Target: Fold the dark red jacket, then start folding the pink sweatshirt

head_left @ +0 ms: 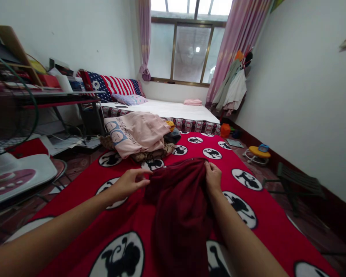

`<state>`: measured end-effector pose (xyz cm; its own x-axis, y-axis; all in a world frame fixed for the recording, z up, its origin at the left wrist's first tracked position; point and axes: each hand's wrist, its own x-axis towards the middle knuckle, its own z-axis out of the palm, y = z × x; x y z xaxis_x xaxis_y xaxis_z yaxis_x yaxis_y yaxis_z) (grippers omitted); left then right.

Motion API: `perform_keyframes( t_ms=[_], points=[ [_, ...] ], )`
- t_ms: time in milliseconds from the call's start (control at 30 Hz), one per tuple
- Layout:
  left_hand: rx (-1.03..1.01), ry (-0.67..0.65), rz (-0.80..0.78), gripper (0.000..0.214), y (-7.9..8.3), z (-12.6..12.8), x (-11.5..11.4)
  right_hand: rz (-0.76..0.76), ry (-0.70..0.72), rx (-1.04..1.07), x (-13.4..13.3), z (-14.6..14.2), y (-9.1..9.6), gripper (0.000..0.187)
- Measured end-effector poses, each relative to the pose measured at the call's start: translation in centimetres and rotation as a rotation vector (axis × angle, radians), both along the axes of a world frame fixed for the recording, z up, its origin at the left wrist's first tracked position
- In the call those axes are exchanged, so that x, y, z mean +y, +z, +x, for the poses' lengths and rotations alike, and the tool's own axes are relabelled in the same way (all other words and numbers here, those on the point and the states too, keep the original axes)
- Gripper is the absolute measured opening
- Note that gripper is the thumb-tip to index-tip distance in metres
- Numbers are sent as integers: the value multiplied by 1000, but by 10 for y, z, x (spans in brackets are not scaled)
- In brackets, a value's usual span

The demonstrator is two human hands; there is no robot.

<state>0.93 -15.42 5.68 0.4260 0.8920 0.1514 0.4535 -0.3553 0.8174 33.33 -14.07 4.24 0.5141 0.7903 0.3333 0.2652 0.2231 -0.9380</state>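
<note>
A dark red garment (178, 207) lies bunched on a red blanket (265, 227) printed with white circles and black figures. My left hand (129, 182) pinches the garment's upper left edge, fingers pressed together. My right hand (212, 177) grips its upper right edge with curled fingers. Both forearms reach in from the bottom of the view.
A pile of folded clothes (138, 134), pink on top, sits further back on the blanket. Behind it is a bed (187, 111) with pillows under a window. A fan (11, 115) and cluttered shelves stand left. A small stool (298, 184) and toys lie right.
</note>
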Motion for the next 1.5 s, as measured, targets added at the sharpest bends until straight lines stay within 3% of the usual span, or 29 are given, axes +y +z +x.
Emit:
perform_keyframes(
  t_ms=[100, 167, 267, 367, 433, 467, 533, 600, 667, 733, 867, 967, 1067, 1133, 1167, 1267, 1367, 1433, 1500],
  points=[
    [-156, 22, 21, 40, 1, 23, 9, 12, -104, -20, -22, 17, 20, 30],
    [-146, 12, 136, 39, -5, 39, 17, 56, -74, -166, -55, 5, 40, 32],
    [-79, -12, 270, 37, -22, 57, 28, -35, 278, -450, -120, -40, 60, 35],
    [-79, 24, 325, 31, -36, 64, 34, -221, 568, -776, -170, -85, 51, 77],
    [-87, 31, 345, 29, -39, 64, 34, -332, 632, -958, -183, -101, 33, 101],
    [-91, 26, 347, 29, -40, 62, 34, -376, 634, -1027, -183, -105, 24, 104],
    [-100, 23, 345, 28, -39, 60, 32, -418, 600, -1130, -178, -108, 8, 93],
    [-112, 39, 337, 27, -38, 58, 31, -401, 550, -1217, -169, -108, -1, 66],
    [-124, 49, 327, 26, -39, 58, 31, -357, 506, -1303, -164, -109, -3, 37],
    [-133, 49, 322, 26, -40, 58, 32, -304, 493, -1356, -162, -111, 1, 27],
    [-151, 95, 306, 29, -42, 56, 35, -288, 582, -1155, -158, -94, 29, 25],
    [-171, 186, 279, 36, -41, 54, 36, -244, 525, -671, -143, -45, 60, 7],
    [-210, 226, 243, 40, -41, 53, 38, -78, 128, -73, -120, 28, 77, 27],
    [-219, 228, 239, 41, -42, 54, 38, 10, -166, 174, -106, 73, 73, 35],
    [-215, 223, 243, 40, -43, 54, 39, -28, -250, 252, -101, 91, 68, 35],
    [-192, 166, 267, 37, -47, 56, 39, -78, -326, 273, -97, 118, 47, 42],
    [-132, 66, 329, 33, -50, 58, 38, -66, -146, 110, -105, 106, 32, 52],
    [-57, 15, 380, 33, -50, 58, 36, -136, 9, -63, -114, 89, 28, 57],
    [12, -13, 418, 34, -50, 59, 33, -242, 80, -260, -124, 75, 27, 64]
  ],
)
